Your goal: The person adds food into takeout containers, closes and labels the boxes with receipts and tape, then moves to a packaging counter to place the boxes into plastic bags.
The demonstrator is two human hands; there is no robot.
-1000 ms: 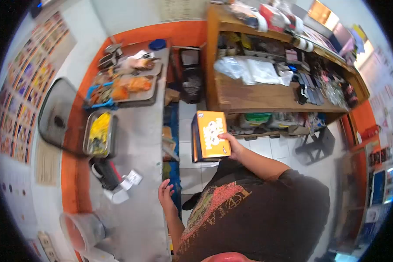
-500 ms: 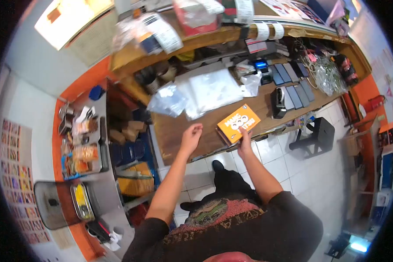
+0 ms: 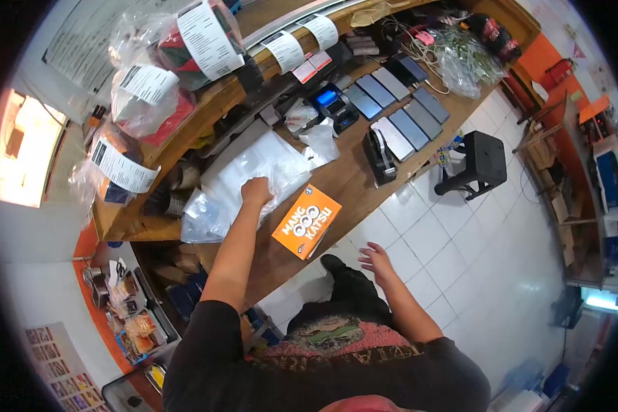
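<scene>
The right hand [image 3: 378,261], lower centre of the frame, hangs over the white tiled floor [image 3: 460,254] with fingers spread, holding nothing. Just above it, the flat orange printed cardboard box [image 3: 306,221] lies on the brown wooden counter [image 3: 350,178], near its front edge. Left of the box, the left hand [image 3: 256,191] is closed, fingers curled into the stack of clear plastic bags [image 3: 254,168]. Further up, a row of grey phones [image 3: 398,110] lies flat.
</scene>
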